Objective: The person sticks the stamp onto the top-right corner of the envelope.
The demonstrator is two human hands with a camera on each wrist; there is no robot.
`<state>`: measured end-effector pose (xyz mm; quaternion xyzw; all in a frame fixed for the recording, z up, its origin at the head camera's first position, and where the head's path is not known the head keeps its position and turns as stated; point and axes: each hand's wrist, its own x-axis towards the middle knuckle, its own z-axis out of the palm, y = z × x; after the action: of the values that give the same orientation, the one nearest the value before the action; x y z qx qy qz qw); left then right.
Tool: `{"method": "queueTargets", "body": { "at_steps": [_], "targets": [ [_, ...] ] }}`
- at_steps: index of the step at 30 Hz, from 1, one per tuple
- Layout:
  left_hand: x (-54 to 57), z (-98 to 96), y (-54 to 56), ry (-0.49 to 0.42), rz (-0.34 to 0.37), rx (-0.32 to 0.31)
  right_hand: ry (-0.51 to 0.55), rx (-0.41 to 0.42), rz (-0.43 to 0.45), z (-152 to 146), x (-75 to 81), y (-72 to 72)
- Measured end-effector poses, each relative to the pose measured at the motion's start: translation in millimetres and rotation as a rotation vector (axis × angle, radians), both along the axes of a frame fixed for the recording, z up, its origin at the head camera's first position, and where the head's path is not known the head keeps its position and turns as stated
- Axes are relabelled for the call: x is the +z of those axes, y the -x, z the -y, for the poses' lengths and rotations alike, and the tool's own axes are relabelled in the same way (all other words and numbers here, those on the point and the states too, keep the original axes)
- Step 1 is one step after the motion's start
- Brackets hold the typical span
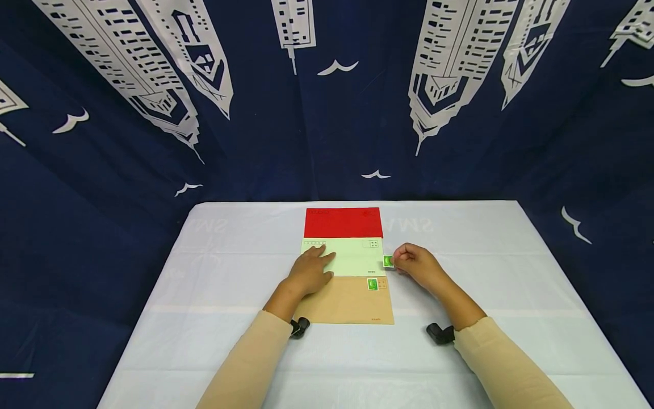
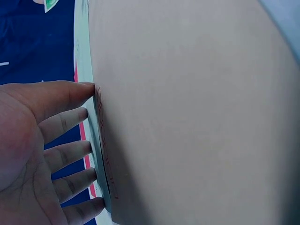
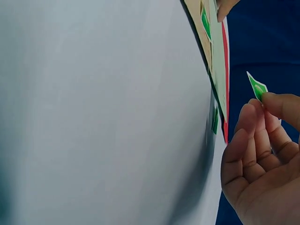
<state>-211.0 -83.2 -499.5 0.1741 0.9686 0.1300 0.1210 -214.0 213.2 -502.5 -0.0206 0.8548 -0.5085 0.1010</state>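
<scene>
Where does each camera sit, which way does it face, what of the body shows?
Head: on the head, looking forward and down at the white table; sleeved forearms, left hand and right hand show.
Left wrist: on that wrist, looking past the palm over the tan envelope; left thumb and fingers show, plus a sliver of the right hand.
Right wrist: on that wrist, looking across the table; right hand shows, pinching a green stamp, plus a left fingertip.
Shared: both wrist views catch the tan envelope and that stamp.
</scene>
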Motion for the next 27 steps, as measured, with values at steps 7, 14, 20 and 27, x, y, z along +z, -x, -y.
{"method": "queueTargets", "body": {
  "at_steps": [7,14,20,27],
  "targets": [
    [-1.0,0.2,0.2,-0.012,0.007,0.006,-0.004,-0.007,0.022,4.1,2.5,2.4],
    [-0.2,1.1,-0.2,-0.020,0.018,0.009,-0.013,-0.007,-0.010,6.7,2.7,7.5],
    [1.4,1.6,-1.2,-0.024,0.018,0.010,-0.012,0.000,-0.015,7.4,2.6,12.6],
    [1.6,1.3,-0.9,-0.041,0.020,0.017,-0.002,0.021,-0.031,6.0,5.0,16.7]
  ]
}}
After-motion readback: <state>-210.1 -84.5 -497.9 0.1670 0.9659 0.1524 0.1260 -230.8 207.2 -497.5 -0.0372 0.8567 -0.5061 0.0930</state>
